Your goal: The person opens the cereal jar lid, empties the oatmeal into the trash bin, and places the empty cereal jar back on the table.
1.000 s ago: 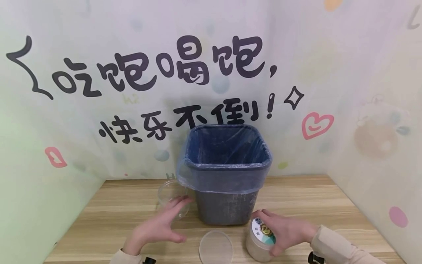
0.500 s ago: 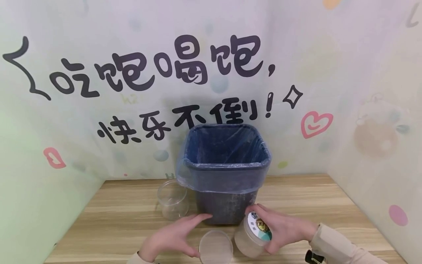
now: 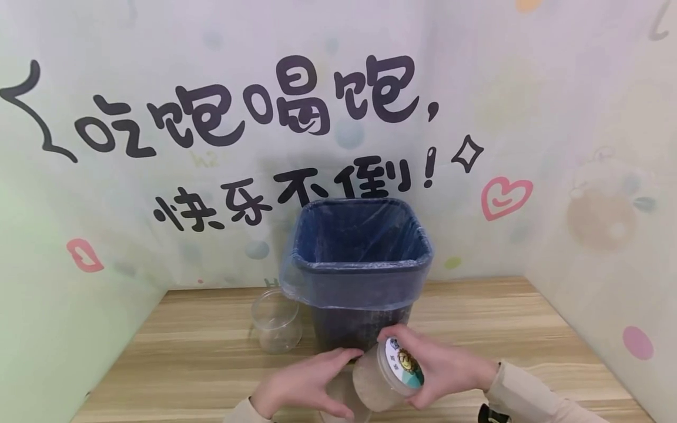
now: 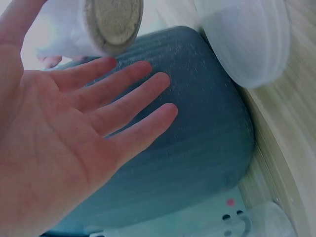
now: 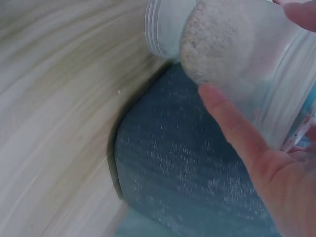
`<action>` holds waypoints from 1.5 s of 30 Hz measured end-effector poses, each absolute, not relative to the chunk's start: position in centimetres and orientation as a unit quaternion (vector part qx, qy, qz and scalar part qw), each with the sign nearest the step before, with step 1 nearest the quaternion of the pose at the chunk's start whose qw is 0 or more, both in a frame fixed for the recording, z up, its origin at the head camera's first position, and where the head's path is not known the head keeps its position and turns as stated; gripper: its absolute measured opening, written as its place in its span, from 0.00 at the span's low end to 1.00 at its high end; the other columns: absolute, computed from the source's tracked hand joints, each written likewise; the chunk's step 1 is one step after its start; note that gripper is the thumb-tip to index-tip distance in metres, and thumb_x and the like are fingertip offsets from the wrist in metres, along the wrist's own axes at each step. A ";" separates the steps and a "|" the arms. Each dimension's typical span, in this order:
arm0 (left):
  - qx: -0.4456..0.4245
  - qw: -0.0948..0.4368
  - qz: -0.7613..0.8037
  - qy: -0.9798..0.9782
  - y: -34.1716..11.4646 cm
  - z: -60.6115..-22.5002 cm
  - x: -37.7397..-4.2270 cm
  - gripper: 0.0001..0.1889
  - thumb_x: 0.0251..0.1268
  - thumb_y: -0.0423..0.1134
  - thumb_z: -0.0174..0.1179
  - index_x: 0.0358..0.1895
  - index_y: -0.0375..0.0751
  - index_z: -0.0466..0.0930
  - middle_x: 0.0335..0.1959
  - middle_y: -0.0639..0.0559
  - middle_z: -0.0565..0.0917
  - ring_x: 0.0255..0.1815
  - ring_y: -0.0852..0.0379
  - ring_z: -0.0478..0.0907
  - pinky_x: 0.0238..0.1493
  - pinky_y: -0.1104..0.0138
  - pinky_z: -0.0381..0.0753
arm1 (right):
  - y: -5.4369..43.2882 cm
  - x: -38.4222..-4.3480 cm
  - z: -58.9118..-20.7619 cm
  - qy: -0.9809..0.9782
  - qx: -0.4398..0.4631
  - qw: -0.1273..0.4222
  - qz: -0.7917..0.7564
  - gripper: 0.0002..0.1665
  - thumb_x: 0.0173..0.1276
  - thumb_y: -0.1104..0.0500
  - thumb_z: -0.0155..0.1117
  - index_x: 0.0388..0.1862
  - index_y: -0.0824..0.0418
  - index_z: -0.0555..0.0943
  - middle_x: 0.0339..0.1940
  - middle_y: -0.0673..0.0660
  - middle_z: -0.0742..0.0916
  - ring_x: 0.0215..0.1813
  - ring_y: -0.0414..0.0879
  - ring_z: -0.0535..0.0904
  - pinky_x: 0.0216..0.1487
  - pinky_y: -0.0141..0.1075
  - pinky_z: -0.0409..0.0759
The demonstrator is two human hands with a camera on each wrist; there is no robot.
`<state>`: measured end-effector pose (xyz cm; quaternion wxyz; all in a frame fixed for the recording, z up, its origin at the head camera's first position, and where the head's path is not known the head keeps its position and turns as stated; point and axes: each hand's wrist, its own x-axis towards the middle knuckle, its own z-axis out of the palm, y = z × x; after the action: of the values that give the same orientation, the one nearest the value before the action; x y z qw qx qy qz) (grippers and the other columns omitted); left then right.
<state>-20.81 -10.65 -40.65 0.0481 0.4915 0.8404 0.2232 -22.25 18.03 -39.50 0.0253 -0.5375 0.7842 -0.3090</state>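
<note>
One labelled jar in the right hand, two clear containers and one lined bin on the table.
The right hand (image 3: 441, 364), reaching in from its side, grips the labelled jar (image 3: 372, 379) with thumb and fingers curled round it, its body tilted, its base toward the left hand (image 3: 307, 382). That hand holds nothing, four fingers straight, thumb spread wide. One clear container (image 4: 249, 44) stands near it, before the bin (image 3: 365, 294); the other clear container (image 3: 277, 332) stands on the table (image 3: 476, 329) left of the bin.

The head view is softly bright, the wrist views hazy.
</note>
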 end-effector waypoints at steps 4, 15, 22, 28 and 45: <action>0.498 0.050 0.242 0.831 -9.8 -40.7 -21.0 0.41 0.56 0.54 0.69 0.67 0.36 0.62 0.61 0.49 0.73 0.61 0.61 0.69 0.60 0.70 0.69 | 17.2 -21.8 -40.0 0.782 -0.538 0.024 -0.315 0.56 0.42 0.62 0.78 0.68 0.56 0.57 0.60 0.49 0.70 0.56 0.41 0.70 0.56 0.33 0.73; 0.499 0.022 0.270 0.823 -8.6 -41.6 -21.7 0.43 0.47 0.53 0.75 0.61 0.38 0.61 0.49 0.54 0.76 0.49 0.66 0.73 0.51 0.77 0.71 | 15.7 -21.0 -41.1 0.784 -0.518 -0.019 -0.342 0.58 0.39 0.61 0.80 0.68 0.55 0.58 0.58 0.48 0.70 0.55 0.41 0.71 0.54 0.35 0.74; 0.487 -0.033 0.245 0.838 -8.4 -41.7 -21.9 0.42 0.41 0.55 0.77 0.56 0.38 0.66 0.43 0.56 0.77 0.44 0.67 0.74 0.47 0.79 0.72 | 15.3 -20.8 -41.4 0.790 -0.501 -0.033 -0.353 0.57 0.42 0.60 0.80 0.69 0.55 0.57 0.60 0.49 0.69 0.57 0.42 0.70 0.54 0.35 0.75; 0.491 -0.010 0.252 0.834 -8.9 -41.5 -22.0 0.41 0.43 0.55 0.76 0.57 0.39 0.66 0.42 0.56 0.78 0.42 0.67 0.75 0.44 0.80 0.72 | 15.2 -20.6 -40.8 0.803 -0.504 -0.059 -0.313 0.57 0.42 0.54 0.81 0.69 0.55 0.60 0.60 0.48 0.70 0.57 0.42 0.71 0.54 0.36 0.76; 0.480 -0.034 0.108 0.870 -9.3 -41.0 -21.4 0.38 0.34 0.63 0.74 0.50 0.49 0.70 0.32 0.63 0.75 0.27 0.69 0.73 0.25 0.76 0.71 | 14.7 -19.7 -39.9 0.822 -0.418 0.082 -0.378 0.37 0.59 0.46 0.72 0.60 0.61 0.66 0.54 0.54 0.73 0.54 0.43 0.72 0.51 0.38 0.77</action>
<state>-21.40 -9.35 -40.97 -0.0338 0.4798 0.8700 0.1084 -19.68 14.70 -39.87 0.0823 -0.4180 0.8222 -0.3776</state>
